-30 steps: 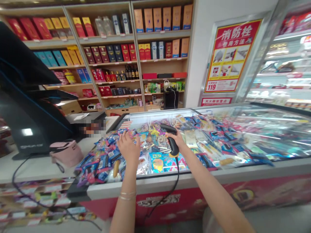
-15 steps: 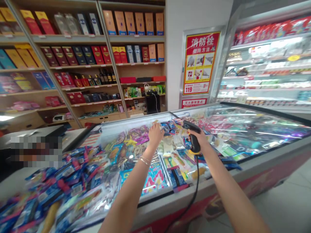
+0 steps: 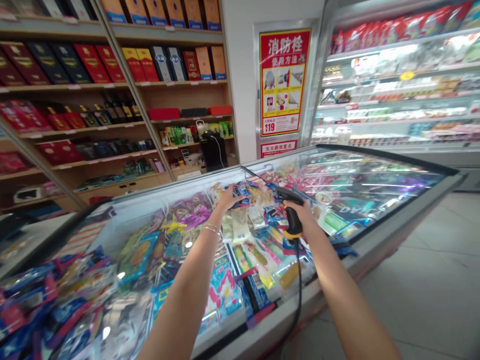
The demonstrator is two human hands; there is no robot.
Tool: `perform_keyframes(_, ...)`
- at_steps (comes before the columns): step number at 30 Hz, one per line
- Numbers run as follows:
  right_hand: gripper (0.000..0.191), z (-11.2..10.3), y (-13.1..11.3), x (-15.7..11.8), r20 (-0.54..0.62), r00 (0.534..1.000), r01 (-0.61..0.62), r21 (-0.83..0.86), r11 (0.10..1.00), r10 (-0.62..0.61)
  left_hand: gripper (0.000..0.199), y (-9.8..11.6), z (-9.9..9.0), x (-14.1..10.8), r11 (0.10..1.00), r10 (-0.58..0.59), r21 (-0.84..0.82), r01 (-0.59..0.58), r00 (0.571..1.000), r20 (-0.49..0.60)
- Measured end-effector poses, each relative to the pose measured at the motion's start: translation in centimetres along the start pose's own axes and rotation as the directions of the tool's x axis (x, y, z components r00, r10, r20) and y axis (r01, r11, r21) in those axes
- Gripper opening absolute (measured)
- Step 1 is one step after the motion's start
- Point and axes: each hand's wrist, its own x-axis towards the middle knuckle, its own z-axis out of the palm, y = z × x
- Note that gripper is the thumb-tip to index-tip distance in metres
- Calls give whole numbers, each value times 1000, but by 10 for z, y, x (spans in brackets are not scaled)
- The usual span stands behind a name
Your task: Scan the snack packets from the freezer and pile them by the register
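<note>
My right hand (image 3: 304,216) is wrapped round the grip of a black and yellow barcode scanner (image 3: 293,220), whose head points left over the freezer and whose cable hangs down in front. Farther left, my left hand (image 3: 226,200) reaches out with thumb and fingers apart beside blue ice-cream packets (image 3: 242,190). Whether its fingertips touch them I cannot tell. White wrappers (image 3: 240,225) lie just below that hand. Around both hands, colourful packets fill the chest freezer (image 3: 420,200) or lie on its glass top.
A heap of blue and pink packets (image 3: 56,300) covers the near left side. One blue packet (image 3: 255,295) lies across the freezer's front edge. Shelves of boxes (image 3: 176,85) stand behind, with a red wall sign (image 3: 285,82) and a lit display fridge (image 3: 405,95) to the right.
My view has swung right and come nearer the freezer. My left hand's thumb and fingers have spread beside the blue packets. The scanner stays in my right hand.
</note>
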Motion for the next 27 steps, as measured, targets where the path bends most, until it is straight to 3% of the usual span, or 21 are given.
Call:
perform_keyframes(3, 32, 1, 3, 1, -26, 1000, -19, -26, 999, 18, 74, 1, -1, -4, 1000, 2, 12, -2, 1000, -21)
perform_keyframes(6, 30, 1, 6, 5, -17, 1000, -19, -32, 999, 19, 71, 12, -1, -12, 998, -50, -35, 46, 991, -121)
perform_keyframes(9, 22, -2, 4, 7, 0, 999, -46, -7, 999, 46, 67, 28, -1, -23, 966, -179, -227, 124, 954, -241)
perform_keyframes(12, 18, -3, -7, 1, 6, 998, -67, 42, 997, 67, 69, 41, -12, -41, 857, -297, -495, 147, 924, -240)
perform_keyframes(14, 20, 0, -16, -8, 32, 998, -54, 50, 997, 53, 69, 45, -29, -59, 806, -329, -574, 143, 915, -234)
perform_keyframes(19, 26, 31, -25, -46, 127, 992, -26, 70, 997, 17, 66, 43, -87, -125, 819, -324, -566, 99, 893, -312)
perform_keyframes(23, 26, 70, -9, -83, 202, 976, -98, 50, 994, 87, 68, 32, -126, -182, 850, -315, -515, 107, 888, -335)
perform_keyframes(27, 30, 115, 13, -119, 273, 953, -142, 25, 990, 130, 57, 12, -150, -222, 846, -364, -527, 80, 809, -461)
